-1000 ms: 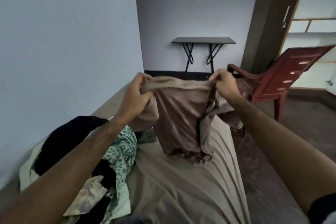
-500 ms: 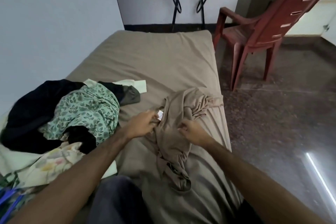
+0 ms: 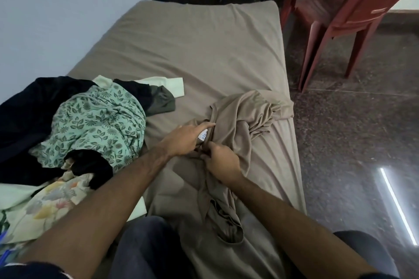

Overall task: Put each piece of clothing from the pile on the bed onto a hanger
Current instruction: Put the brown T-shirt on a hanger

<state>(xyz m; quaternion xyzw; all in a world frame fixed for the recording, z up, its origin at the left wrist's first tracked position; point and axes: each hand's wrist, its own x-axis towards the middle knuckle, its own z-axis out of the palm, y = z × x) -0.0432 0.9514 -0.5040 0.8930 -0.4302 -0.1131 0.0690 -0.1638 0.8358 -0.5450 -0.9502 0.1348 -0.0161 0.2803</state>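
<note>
The tan T-shirt [image 3: 238, 133] lies crumpled on the bed [image 3: 192, 52], directly under both hands and spreading away beyond them toward the bed's right edge, with its lower part trailing back toward the person's lap. The left hand [image 3: 183, 138] rests on the shirt's neck area with its fingers stretched nearly straight, the forefinger pointing out over the cloth; a small white label [image 3: 203, 136] shows just beside its fingertips. Whether the thumb pinches any fabric cannot be told. The right hand [image 3: 221, 158] sits just beside the left, nearer the person, its fingers curled round a bunched fold of the same shirt. Off to the left of the left forearm lies the pile of clothes [image 3: 68, 131], topped by a green leaf-print garment [image 3: 97, 124] with black pieces around it. Well beyond the right hand, on the floor, stands a red plastic chair [image 3: 347, 7]
</note>
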